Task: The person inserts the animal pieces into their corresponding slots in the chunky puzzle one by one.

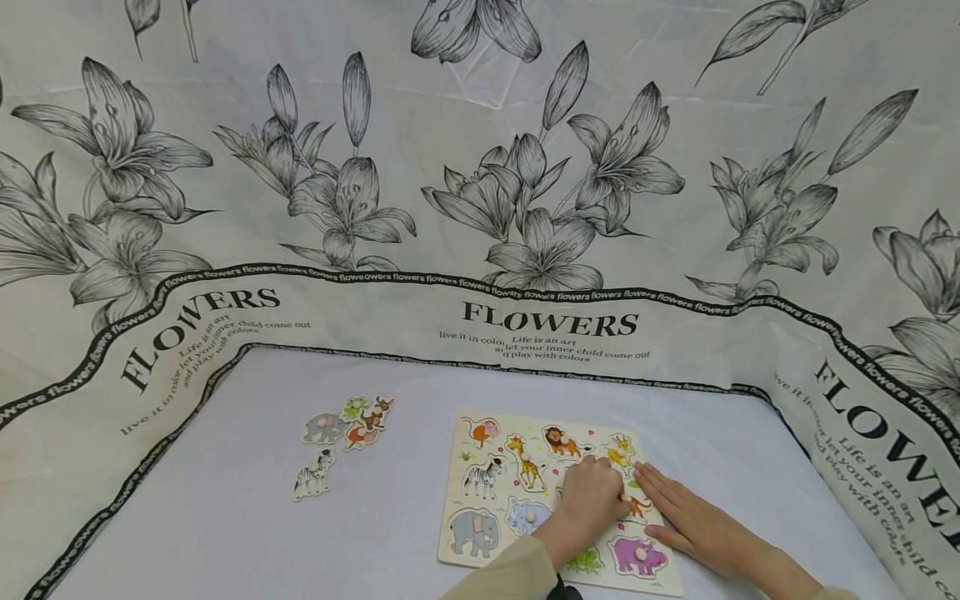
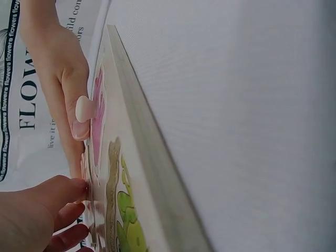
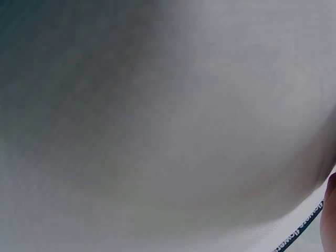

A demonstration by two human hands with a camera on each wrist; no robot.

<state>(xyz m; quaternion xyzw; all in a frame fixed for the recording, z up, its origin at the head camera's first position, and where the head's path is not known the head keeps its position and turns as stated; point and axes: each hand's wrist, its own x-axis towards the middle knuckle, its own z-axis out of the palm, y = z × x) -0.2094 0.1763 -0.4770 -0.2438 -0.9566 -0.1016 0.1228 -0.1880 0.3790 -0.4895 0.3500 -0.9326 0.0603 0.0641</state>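
Note:
A wooden animal puzzle board [image 1: 551, 537] lies on the white cloth, mostly right of centre. My left hand [image 1: 592, 500] reaches over its middle with fingers curled down at an orange animal piece [image 1: 639, 505], partly hidden by the hand. In the left wrist view the left thumb [image 2: 63, 191] meets the board's surface from the side. My right hand [image 1: 701, 525] lies with straight fingers along the board's right edge, its thumb close to a purple hippo piece [image 1: 639, 556] with a round knob [image 2: 85, 109]. Only a fingertip [image 3: 329, 212] shows in the right wrist view.
Left of the board lie loose animal pieces: an elephant [image 1: 325, 427], a frog [image 1: 356, 407], a kangaroo [image 1: 377, 413], a fox [image 1: 362, 436] and a zebra [image 1: 312, 476]. On the board are a lion [image 1: 564, 442], a giraffe [image 1: 527, 463] and a rhino [image 1: 528, 517]. Flower-printed cloth [image 1: 551, 325] rises behind.

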